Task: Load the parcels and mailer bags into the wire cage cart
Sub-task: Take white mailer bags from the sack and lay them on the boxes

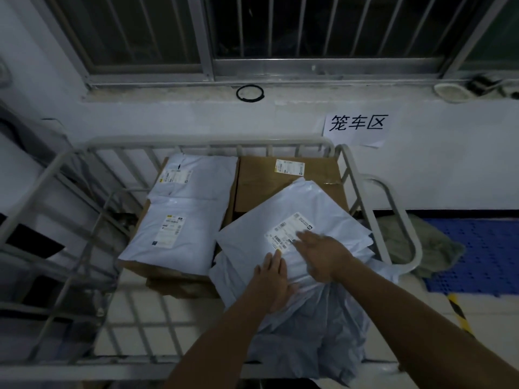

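The wire cage cart (213,143) stands against the wall below a window. Inside it lie two cardboard boxes (264,181) side by side. Two white mailer bags (171,237) lie on the left box. A large white mailer bag (283,214) with a shipping label lies tilted on the right box, over more bags (309,332) at the cart's near side. My left hand (273,282) lies flat on this bag's near edge. My right hand (323,255) rests flat on it beside the label, fingers straight.
A paper sign (356,127) is stuck to the wall right of the cart. A blue plastic pallet (477,254) and a grey-green cloth (429,248) lie on the floor at the right. A black ring (250,93) sits on the window ledge. Dark shelving stands at the left.
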Demonstrator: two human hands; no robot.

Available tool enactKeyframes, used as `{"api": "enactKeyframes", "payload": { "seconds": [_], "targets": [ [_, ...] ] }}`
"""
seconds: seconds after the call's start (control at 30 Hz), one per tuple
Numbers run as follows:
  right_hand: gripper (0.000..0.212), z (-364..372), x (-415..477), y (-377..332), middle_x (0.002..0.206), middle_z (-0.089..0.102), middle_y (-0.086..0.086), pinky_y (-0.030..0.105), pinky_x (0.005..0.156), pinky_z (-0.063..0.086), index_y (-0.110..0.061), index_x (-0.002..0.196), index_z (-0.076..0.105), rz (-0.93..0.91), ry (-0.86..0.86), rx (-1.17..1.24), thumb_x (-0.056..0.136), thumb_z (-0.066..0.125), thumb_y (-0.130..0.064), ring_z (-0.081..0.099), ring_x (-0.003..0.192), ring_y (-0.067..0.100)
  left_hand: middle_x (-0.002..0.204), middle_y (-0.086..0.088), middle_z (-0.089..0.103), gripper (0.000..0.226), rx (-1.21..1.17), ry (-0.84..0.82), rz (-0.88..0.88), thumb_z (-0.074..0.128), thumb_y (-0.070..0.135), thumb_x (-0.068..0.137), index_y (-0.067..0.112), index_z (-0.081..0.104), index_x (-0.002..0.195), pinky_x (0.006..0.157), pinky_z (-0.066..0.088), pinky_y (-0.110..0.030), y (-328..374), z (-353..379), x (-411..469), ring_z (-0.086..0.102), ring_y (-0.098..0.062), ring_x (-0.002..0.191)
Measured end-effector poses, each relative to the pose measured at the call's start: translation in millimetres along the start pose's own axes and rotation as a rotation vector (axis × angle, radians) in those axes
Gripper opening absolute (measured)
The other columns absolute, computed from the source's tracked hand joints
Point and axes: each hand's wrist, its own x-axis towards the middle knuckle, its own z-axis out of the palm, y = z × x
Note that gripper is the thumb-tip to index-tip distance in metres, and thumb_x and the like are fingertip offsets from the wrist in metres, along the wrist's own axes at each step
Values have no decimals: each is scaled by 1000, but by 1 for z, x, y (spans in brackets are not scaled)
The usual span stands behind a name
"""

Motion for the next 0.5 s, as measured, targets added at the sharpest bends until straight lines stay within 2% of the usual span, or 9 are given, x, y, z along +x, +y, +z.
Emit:
{"api": "enactKeyframes", "payload": {
  "seconds": [0.1,0.13,0.2,0.27,0.33,0.4,0.47,0.5],
  "targets": [
    [94,2,5,9,168,-4,5,47,123,11,-17,160,6,-49,-114,-59,87,64,-29,-2,154,21,165,-20,1,77,48,8,-54,17,51,103,-6,10,154,115,26,-56,4,-2,1,8,-37,151],
    [100,4,6,11,168,-5,4,48,123,10,-17,160,4,-63,-139,-54,85,68,-34,-3,154,21,165,-20,-1,71,57,5,-65,25,43,106,-6,7,155,116,24,-56,5,-2,1,6,-37,151],
    [102,8,6,15,168,-7,4,48,123,10,-17,160,3,-67,-156,-63,85,68,-37,-2,154,21,164,-23,-5,75,92,4,-76,33,39,105,-6,0,155,116,21,-58,10,-2,0,3,-39,151],
    [90,11,7,16,168,-5,6,45,123,12,-15,160,4,-70,-110,-58,92,59,-34,0,154,21,163,-25,-8,80,123,-20,-80,40,36,103,-7,-5,154,117,20,-59,13,-2,-1,0,-43,151],
    [75,13,8,14,168,0,9,41,122,14,-11,160,8,-82,-60,-48,99,47,-30,6,154,21,163,-23,-12,81,86,-51,-113,44,29,103,-5,-10,154,119,16,-59,14,-3,4,-4,-42,151],
    [67,12,9,12,167,6,13,40,122,15,-7,159,12,-102,-16,-35,102,40,-27,13,154,23,164,-20,-11,76,-8,-66,-186,40,25,105,-3,-10,154,120,13,-57,13,-8,10,-6,-40,151],
    [66,16,10,16,163,19,18,40,120,22,-2,156,21,-120,22,-33,100,47,-24,27,150,27,164,-21,-8,68,-39,-59,-205,33,24,108,-4,-8,154,120,14,-56,12,-16,12,-4,-39,151],
    [70,18,13,19,159,30,21,41,116,31,0,153,31,-120,53,-23,94,59,-24,39,144,29,164,-23,-7,66,-34,-57,-195,31,22,108,-5,-8,154,120,14,-55,10,-20,13,-4,-40,151]
  ]
}}
